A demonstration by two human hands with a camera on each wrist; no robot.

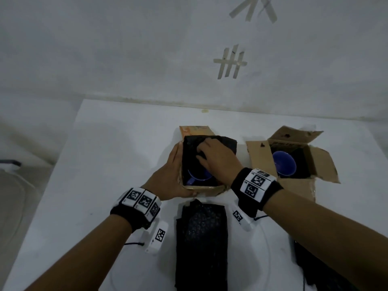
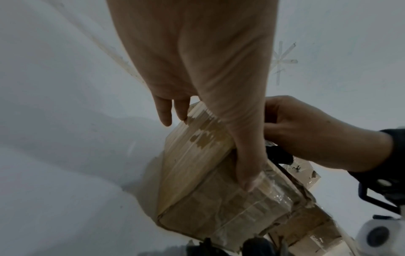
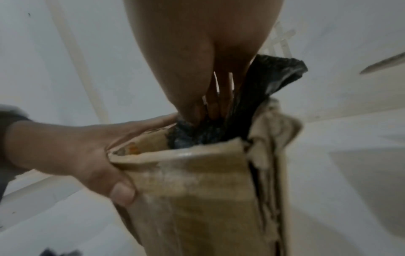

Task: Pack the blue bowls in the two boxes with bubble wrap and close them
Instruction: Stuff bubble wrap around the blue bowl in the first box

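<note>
A small cardboard box (image 1: 201, 189) stands mid-table, lined with black bubble wrap (image 1: 222, 143); part of a blue bowl (image 1: 197, 179) shows inside at the near end. My left hand (image 1: 176, 171) grips the box's left side, thumb (image 3: 122, 194) hooked over the near corner. My right hand (image 1: 212, 156) is over the box, its fingers (image 3: 219, 104) pushing down into the wrap. A second box (image 1: 294, 185) stands open to the right, holding another blue bowl (image 1: 284, 163) on black wrap.
A folded sheet of black bubble wrap (image 1: 201, 244) lies on the white table (image 1: 105, 164) just in front of the box. More black wrap (image 1: 315, 269) lies at the near right. The wall rises behind the table's far edge.
</note>
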